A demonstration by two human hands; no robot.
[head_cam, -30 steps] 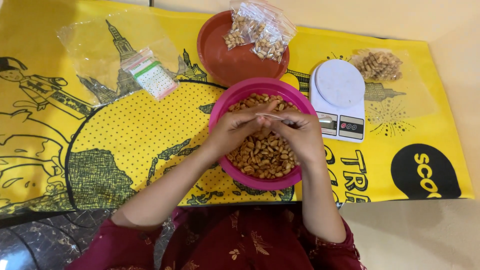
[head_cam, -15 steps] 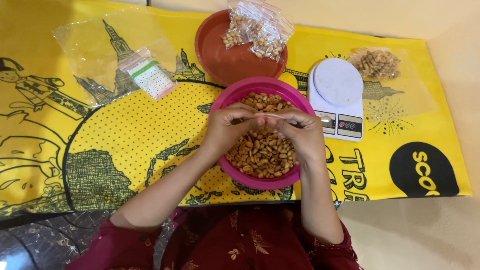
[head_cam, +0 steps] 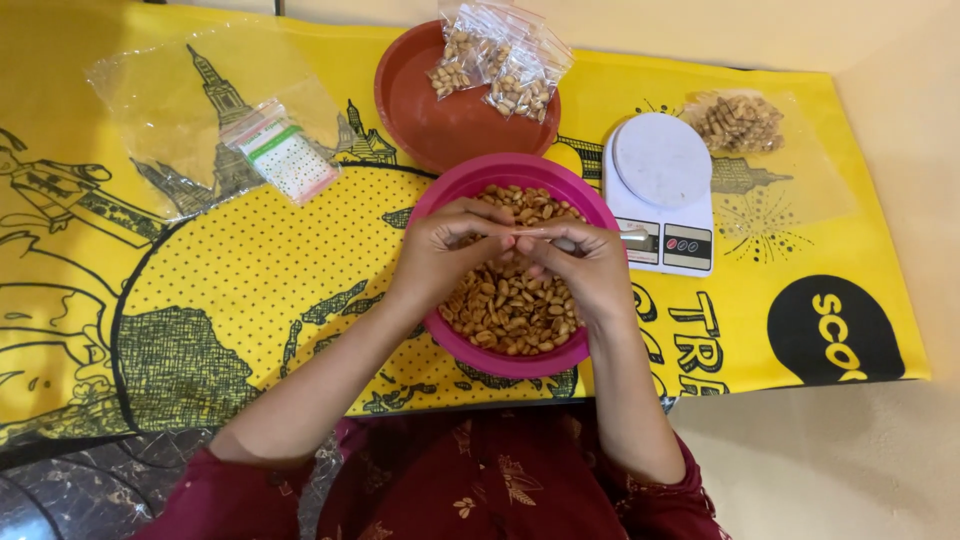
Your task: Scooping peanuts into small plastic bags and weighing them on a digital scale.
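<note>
Both hands meet over the round pink plastic bowl of peanuts (head_cam: 510, 300).
At frame centre, left hand (head_cam: 447, 252) and right hand (head_cam: 582, 262) pinch together on a small clear plastic bag (head_cam: 545, 233); white digital kitchen scale (head_cam: 661, 190) just right.

This looks like a home set up for small-scale food packing rather than a factory or shop. The person sits on the floor, where a printed yellow mat (head_cam: 200, 300) is spread over beige flooring (head_cam: 850, 450) in place of a workbench. Household plastic ware, a pink bowl (head_cam: 470, 355) of peanuts (head_cam: 510, 305) and a brown bowl (head_cam: 440, 120), sits beside a small white kitchen scale (head_cam: 660, 190) and little clear bags (head_cam: 500, 60) filled with nuts.
</note>
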